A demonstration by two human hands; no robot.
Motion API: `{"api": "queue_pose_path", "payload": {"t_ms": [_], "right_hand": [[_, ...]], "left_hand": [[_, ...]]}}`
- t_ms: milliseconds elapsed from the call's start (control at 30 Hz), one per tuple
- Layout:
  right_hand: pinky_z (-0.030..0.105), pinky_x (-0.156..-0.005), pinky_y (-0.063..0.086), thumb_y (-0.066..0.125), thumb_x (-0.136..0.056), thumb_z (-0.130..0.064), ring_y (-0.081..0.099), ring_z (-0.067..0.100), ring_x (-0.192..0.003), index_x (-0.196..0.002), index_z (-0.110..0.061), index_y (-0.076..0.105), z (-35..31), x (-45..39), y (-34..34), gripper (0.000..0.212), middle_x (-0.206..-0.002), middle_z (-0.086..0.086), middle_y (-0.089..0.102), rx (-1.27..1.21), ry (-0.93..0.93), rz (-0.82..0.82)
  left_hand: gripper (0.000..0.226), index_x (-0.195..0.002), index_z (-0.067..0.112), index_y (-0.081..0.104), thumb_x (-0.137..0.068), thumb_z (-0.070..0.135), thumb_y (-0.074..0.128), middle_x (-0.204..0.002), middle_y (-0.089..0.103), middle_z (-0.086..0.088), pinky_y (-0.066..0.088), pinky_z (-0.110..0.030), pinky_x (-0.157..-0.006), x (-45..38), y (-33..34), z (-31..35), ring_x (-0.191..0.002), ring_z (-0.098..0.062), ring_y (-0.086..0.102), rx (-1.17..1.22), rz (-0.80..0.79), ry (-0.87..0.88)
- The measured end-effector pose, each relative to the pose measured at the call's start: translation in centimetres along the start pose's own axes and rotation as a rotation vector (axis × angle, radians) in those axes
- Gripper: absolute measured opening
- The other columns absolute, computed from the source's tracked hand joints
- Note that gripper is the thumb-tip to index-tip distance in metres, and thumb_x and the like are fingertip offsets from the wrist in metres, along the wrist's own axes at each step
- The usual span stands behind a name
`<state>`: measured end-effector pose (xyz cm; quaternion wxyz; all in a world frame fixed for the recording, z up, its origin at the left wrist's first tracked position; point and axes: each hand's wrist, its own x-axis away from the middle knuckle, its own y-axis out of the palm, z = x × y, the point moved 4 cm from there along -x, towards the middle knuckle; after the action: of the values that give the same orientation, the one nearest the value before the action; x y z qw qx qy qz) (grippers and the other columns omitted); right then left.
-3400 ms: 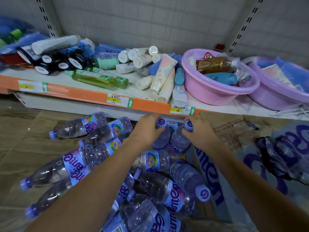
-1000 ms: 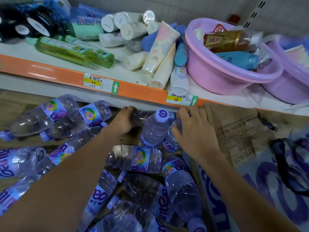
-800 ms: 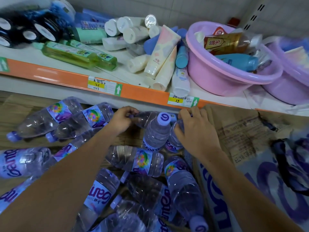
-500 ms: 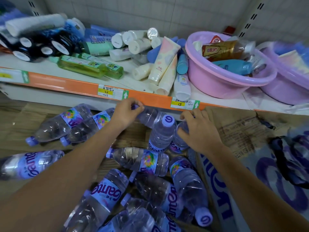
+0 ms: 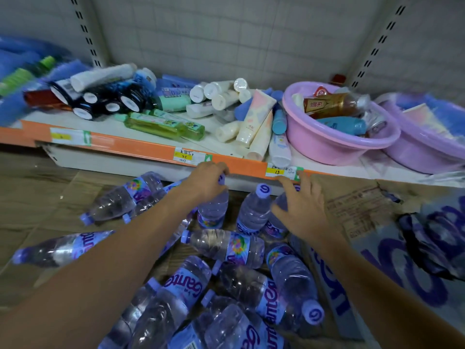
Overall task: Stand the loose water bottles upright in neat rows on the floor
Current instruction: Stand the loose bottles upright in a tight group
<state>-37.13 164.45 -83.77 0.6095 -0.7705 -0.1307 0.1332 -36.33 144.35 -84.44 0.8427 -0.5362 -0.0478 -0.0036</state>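
Head view, Ana, what did we have on the far left?

— Loose bottles (image 5: 118, 200) lay on their sides on the wooden floor (image 5: 32, 197), purple caps pointing toward the camera. Closer in, a whole heap of bottles (image 5: 226, 293) sprawled flat.

— And the left hand (image 5: 207, 183)?

— Curled over the cap end of an upright bottle (image 5: 212, 210), gripping it from above, right below the orange shelf edge (image 5: 141, 148).

— Next one over?

— A second upright bottle (image 5: 254, 210) stood free just beside it, cap showing.

— Right hand (image 5: 300, 210)?

— Fingers spread and relaxed, palm resting against a third upright bottle (image 5: 275, 224), largely hidden behind it. No grip there.

— So three standing in a row, close under the shelf.

— Exactly. Above, tubes (image 5: 254, 122) and a pink basin (image 5: 337, 137) crowded the shelf; torn cardboard (image 5: 357, 205) lay at far right.
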Motion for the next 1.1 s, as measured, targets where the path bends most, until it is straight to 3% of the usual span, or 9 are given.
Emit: {"api": "queue_pose_path", "payload": {"t_ms": [67, 133, 267, 533, 633, 800, 867, 1000, 1100], "right_hand": [[0.049, -0.106, 0.022, 0.057, -0.083, -0.041, 0.023, 0.036, -0.135, -0.135, -0.028, 0.041, -1.5, -0.9, -0.7, 0.056, -0.150, 0.007, 0.027, 0.089, -0.097, 0.015], [0.044, -0.103, 0.029, 0.053, -0.086, -0.045, 0.036, 0.033, -0.127, -0.131, -0.024, 0.045, -2.9, -1.9, -0.2, 0.050, -0.141, 0.006, 0.041, 0.112, -0.103, -0.094], [0.040, -0.087, 0.044, 0.055, -0.089, -0.024, 0.051, 0.035, -0.109, -0.123, -0.013, 0.044, -3.7, -2.1, 1.8, 0.038, -0.125, 0.015, 0.049, -0.051, -0.026, -0.232], [0.041, -0.091, 0.045, 0.053, -0.087, -0.001, 0.050, 0.034, -0.111, -0.122, -0.012, 0.052, -3.9, -3.6, 1.9, 0.036, -0.125, 0.018, 0.048, -0.210, -0.031, -0.107], [0.038, -0.092, 0.041, 0.051, -0.088, 0.000, 0.048, 0.034, -0.116, -0.129, -0.013, 0.049, -3.7, -4.1, 2.2, 0.043, -0.128, 0.018, 0.049, -0.212, -0.054, -0.102], [0.039, -0.090, 0.041, 0.053, -0.087, 0.001, 0.049, 0.032, -0.113, -0.124, -0.011, 0.052, -3.0, -4.4, 2.4, 0.039, -0.124, 0.017, 0.053, -0.245, -0.063, -0.030], [0.037, -0.091, 0.040, 0.053, -0.087, 0.001, 0.049, 0.031, -0.115, -0.125, -0.010, 0.051, -3.1, -4.5, 2.5, 0.039, -0.126, 0.017, 0.052, -0.251, -0.068, -0.021], [0.034, -0.092, 0.039, 0.053, -0.086, 0.002, 0.048, 0.031, -0.116, -0.124, -0.011, 0.052, -2.7, -4.9, 2.5, 0.040, -0.126, 0.017, 0.051, -0.255, -0.074, -0.026], [0.028, -0.089, 0.037, 0.053, -0.085, 0.004, 0.049, 0.028, -0.116, -0.121, -0.010, 0.054, -2.5, -4.7, 2.4, 0.039, -0.125, 0.015, 0.053, -0.297, -0.070, 0.003]], "left_hand": [[0.042, -0.128, 0.009, 0.051, -0.087, 0.017, 0.058, -0.130, 0.051, -0.017, 0.037, -0.034, -0.099, 0.4, -0.1, -0.6, -0.122, -0.033, 0.046, -0.039, -0.042, -0.028], [0.046, -0.129, 0.007, 0.047, -0.085, 0.014, 0.059, -0.130, 0.046, -0.019, 0.038, -0.035, -0.100, 0.9, 0.2, -0.9, -0.121, -0.034, 0.044, -0.015, -0.037, -0.045], [0.038, -0.120, 0.003, 0.053, -0.083, 0.010, 0.060, -0.123, 0.043, -0.021, 0.041, -0.038, -0.098, 1.3, 0.8, -1.0, -0.114, -0.036, 0.047, 0.049, 0.077, -0.088], [0.036, -0.116, 0.005, 0.057, -0.084, 0.022, 0.064, -0.119, 0.050, -0.019, 0.040, -0.036, -0.095, 0.6, 0.5, -0.3, -0.111, -0.034, 0.050, 0.201, 0.226, -0.148], [0.035, -0.115, 0.005, 0.058, -0.084, 0.021, 0.064, -0.118, 0.052, -0.019, 0.039, -0.034, -0.094, -0.1, 1.0, 0.3, -0.111, -0.034, 0.050, 0.229, 0.257, -0.138], [0.037, -0.116, 0.005, 0.058, -0.083, 0.021, 0.065, -0.119, 0.055, -0.018, 0.039, -0.031, -0.094, -1.1, 1.4, 1.0, -0.112, -0.031, 0.051, 0.255, 0.278, -0.147], [0.038, -0.118, 0.005, 0.057, -0.084, 0.021, 0.064, -0.122, 0.057, -0.017, 0.038, -0.030, -0.094, -1.5, 1.2, 1.1, -0.115, -0.030, 0.051, 0.227, 0.244, -0.139], [0.042, -0.128, 0.010, 0.053, -0.086, 0.014, 0.058, -0.135, 0.054, -0.011, 0.038, -0.026, -0.098, -2.1, 0.4, 1.1, -0.124, -0.025, 0.049, 0.214, 0.011, -0.055], [0.034, -0.111, 0.005, 0.062, -0.082, 0.021, 0.066, -0.119, 0.061, -0.016, 0.045, -0.034, -0.092, -1.7, -0.2, 0.5, -0.111, -0.030, 0.055, 0.181, 0.058, -0.073]]}}
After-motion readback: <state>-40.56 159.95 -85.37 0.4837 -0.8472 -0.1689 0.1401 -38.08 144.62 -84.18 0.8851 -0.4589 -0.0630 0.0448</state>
